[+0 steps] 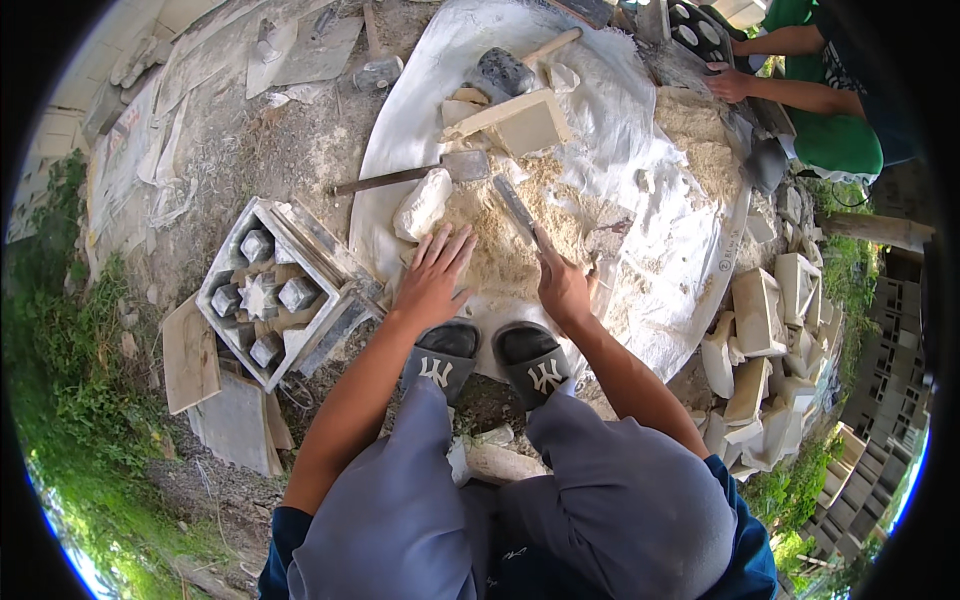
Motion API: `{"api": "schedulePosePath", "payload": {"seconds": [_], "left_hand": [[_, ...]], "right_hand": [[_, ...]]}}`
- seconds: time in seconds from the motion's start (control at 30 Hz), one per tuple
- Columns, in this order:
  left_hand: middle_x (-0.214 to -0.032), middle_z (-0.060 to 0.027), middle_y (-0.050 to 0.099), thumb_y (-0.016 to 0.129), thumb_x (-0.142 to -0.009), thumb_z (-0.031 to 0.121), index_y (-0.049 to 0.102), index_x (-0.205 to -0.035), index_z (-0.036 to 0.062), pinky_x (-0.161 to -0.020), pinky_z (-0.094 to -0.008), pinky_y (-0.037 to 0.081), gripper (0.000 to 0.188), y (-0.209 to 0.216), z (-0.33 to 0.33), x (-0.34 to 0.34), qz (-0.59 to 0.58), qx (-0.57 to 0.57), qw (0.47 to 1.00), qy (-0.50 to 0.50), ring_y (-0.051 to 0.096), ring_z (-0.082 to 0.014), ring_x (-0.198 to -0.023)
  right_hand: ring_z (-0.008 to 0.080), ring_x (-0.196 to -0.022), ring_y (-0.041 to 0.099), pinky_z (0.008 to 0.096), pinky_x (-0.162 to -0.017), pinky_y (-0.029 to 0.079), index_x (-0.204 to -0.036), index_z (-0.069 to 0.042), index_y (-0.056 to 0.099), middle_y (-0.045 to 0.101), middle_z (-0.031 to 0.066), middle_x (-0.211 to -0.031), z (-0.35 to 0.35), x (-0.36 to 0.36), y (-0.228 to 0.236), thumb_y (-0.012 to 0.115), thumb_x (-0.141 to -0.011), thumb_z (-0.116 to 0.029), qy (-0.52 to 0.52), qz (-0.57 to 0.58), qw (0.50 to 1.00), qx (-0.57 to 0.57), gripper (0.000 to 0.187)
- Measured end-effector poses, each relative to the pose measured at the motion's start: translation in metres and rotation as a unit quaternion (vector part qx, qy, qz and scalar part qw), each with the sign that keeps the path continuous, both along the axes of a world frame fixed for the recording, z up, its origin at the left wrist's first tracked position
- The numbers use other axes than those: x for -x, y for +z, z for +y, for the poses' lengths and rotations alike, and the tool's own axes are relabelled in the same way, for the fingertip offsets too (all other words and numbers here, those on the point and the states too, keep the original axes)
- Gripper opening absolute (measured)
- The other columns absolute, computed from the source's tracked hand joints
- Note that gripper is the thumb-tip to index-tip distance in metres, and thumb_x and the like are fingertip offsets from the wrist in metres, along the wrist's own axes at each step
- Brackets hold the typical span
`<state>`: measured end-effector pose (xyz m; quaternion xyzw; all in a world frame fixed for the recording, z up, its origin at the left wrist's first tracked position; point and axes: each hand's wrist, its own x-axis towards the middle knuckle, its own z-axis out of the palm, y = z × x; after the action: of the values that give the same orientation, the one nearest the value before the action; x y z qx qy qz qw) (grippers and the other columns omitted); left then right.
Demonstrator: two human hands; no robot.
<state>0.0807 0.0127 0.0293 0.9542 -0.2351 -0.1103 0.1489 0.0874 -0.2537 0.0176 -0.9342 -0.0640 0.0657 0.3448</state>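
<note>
My right hand [565,290] is wrapped round the end of a narrow, flat grey metal blade [515,208], which points up and left over pale sandy powder [560,190]. My left hand [434,278] lies palm down, fingers stretched, holding nothing, at the near edge of the white sheet [400,130]. Just beyond its fingertips sits a whitish lump [423,205]; whether they touch it I cannot tell. Past the lump lies a tool with a wooden handle and a flat grey head [464,165]. Farther off are a cream rectangular block with raised edges [528,125] and a dark-headed mallet [505,72].
To the left stands a geometric mould [262,290] with a star centre, beside flat boards [235,420]. Cream cast blocks [760,310] are piled at the right. Another person's hands [730,84] rest on a dark patterned piece at the upper right. My sandalled feet are close below my hands.
</note>
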Motion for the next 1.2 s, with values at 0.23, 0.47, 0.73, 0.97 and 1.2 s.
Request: {"api": "schedulePosePath", "payload": {"seconds": [0.23,0.47,0.73,0.97,1.2], "left_hand": [[-0.17,-0.0094,0.023,0.074,-0.088,0.039,0.025,-0.163,0.0096,-0.128,-0.0503,0.013,0.095,-0.003,0.002,0.0,-0.027,0.021,0.999,-0.001,0.018,-0.0342,-0.157],[-0.17,-0.0096,0.022,0.074,-0.088,0.038,0.025,-0.163,0.0088,-0.129,-0.0495,0.013,0.095,-0.004,0.008,0.003,-0.006,0.006,1.0,-0.002,0.017,-0.0346,-0.157],[-0.17,-0.0103,0.023,0.076,-0.086,0.036,0.026,-0.163,0.008,-0.129,-0.0504,0.012,0.095,-0.003,-0.001,0.0,-0.024,0.03,0.999,0.0,0.016,-0.0343,-0.157],[-0.17,-0.0101,0.023,0.073,-0.089,0.036,0.026,-0.163,0.0088,-0.128,-0.0508,0.012,0.092,-0.002,0.004,0.0,0.001,0.015,1.0,0.004,0.016,-0.0341,-0.157],[-0.17,-0.0101,0.022,0.072,-0.089,0.036,0.024,-0.164,0.0094,-0.128,-0.0512,0.013,0.093,-0.001,0.0,-0.001,0.009,0.005,1.0,0.0,0.015,-0.0352,-0.157]], "right_hand": [[0.0411,-0.063,0.068,0.0527,-0.065,0.057,-0.16,-0.027,0.036,0.069,0.0271,-0.076,0.001,0.006,0.004,0.049,-0.103,-0.012,0.001,0.002,1.0,-0.004,0.06],[0.0397,-0.063,0.069,0.051,-0.066,0.058,-0.158,-0.024,0.04,0.071,0.0249,-0.082,-0.005,0.001,0.007,0.049,-0.103,-0.01,-0.027,0.083,0.996,0.023,0.057],[0.0396,-0.073,0.073,0.0461,-0.065,0.058,-0.158,-0.018,0.041,0.073,0.0243,-0.088,-0.053,0.02,-0.002,0.052,-0.098,0.001,-0.119,-0.089,0.989,-0.002,0.063],[0.0393,-0.079,0.075,0.0459,-0.069,0.059,-0.157,-0.019,0.043,0.074,0.0255,-0.098,-0.055,-0.014,0.026,0.048,-0.097,0.003,-0.103,0.006,0.994,0.02,0.064],[0.0459,-0.083,0.072,0.0497,-0.07,0.058,-0.155,-0.025,0.046,0.072,0.0296,-0.1,-0.047,-0.011,0.013,0.05,-0.102,-0.005,-0.078,0.061,0.995,0.015,0.057]]}}
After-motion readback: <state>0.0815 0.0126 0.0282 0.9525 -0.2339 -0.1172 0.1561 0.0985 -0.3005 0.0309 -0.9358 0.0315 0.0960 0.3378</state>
